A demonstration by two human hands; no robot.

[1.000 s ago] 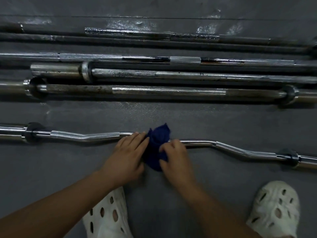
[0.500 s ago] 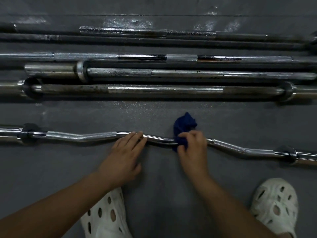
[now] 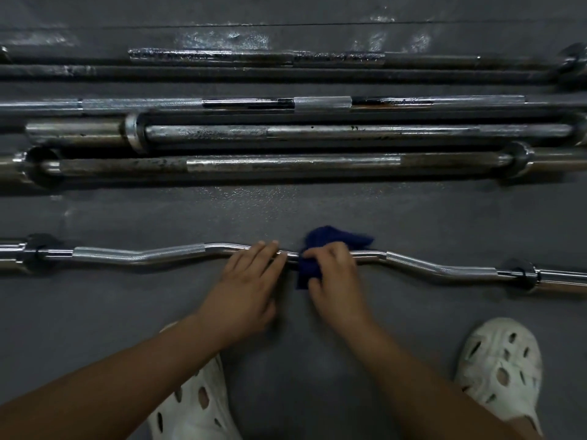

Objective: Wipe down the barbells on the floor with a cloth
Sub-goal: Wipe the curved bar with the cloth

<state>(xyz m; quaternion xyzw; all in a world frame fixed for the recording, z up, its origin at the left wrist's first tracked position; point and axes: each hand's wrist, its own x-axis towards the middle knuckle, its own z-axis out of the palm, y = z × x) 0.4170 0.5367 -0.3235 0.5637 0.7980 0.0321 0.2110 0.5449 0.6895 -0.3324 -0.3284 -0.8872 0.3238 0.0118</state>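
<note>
Dim, glare on floor [image 3: 222, 39], edges bowed

A shiny wavy bar [image 3: 133, 255] lies flat on the grey floor [image 3: 317, 211]. A dark blue cloth [image 3: 330, 241] is bunched around its middle. Behind it, well apart, long straight bars [image 3: 286, 165] lie side by side.

A wide strip of bare floor [image 3: 317, 204] is lying open between the curl bar [image 3: 139, 254] and the straight barbells [image 3: 286, 165], which are crowding the far side. Nearer, two white clogs [image 3: 502, 363] are flanking a free patch of floor.
</note>
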